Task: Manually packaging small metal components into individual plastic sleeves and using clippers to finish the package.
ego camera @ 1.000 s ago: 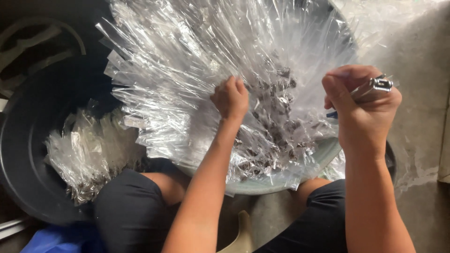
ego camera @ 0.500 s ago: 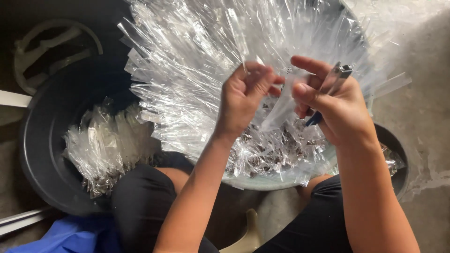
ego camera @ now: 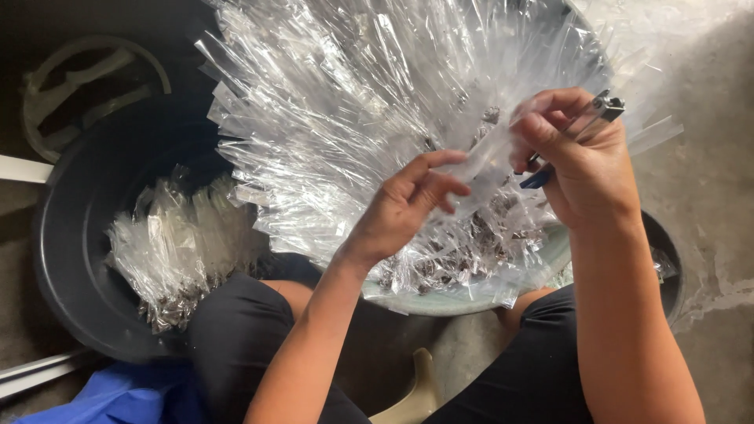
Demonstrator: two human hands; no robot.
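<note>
Since the earlier frame, both hands are drawing slightly apart, and one clear plastic sleeve (ego camera: pixel 487 161) is stretching between them above the pale basin (ego camera: pixel 550 255). That sleeve is lying at the centre of the view, its long axis running from 8 o'clock up to 2 o'clock, over the mass of loose clear sleeves (ego camera: pixel 369 94) fanning toward 12 o'clock. Left hand (ego camera: pixel 408 200) is pinching the sleeve's lower end, thumb and forefinger closing on it while the other fingers are curling loosely. Right hand (ego camera: pixel 577 157) is gripping the upper end and is also clenching a small metal tool with a blue handle (ego camera: pixel 605 106); how the tool is meeting the plastic cannot be told. Dark small items (ego camera: pixel 440 271) are sitting in the sleeve bottoms near 6 o'clock in the basin. At 9 o'clock, a dark round tub (ego camera: pixel 71 259) is holding a bundle of filled sleeves (ego camera: pixel 177 251). Judged risks: the slippery film is liable to slide from the pinch, neighbouring sleeves are likely to cling and lift together, and the tool's tip could be tearing the thin plastic.
</note>
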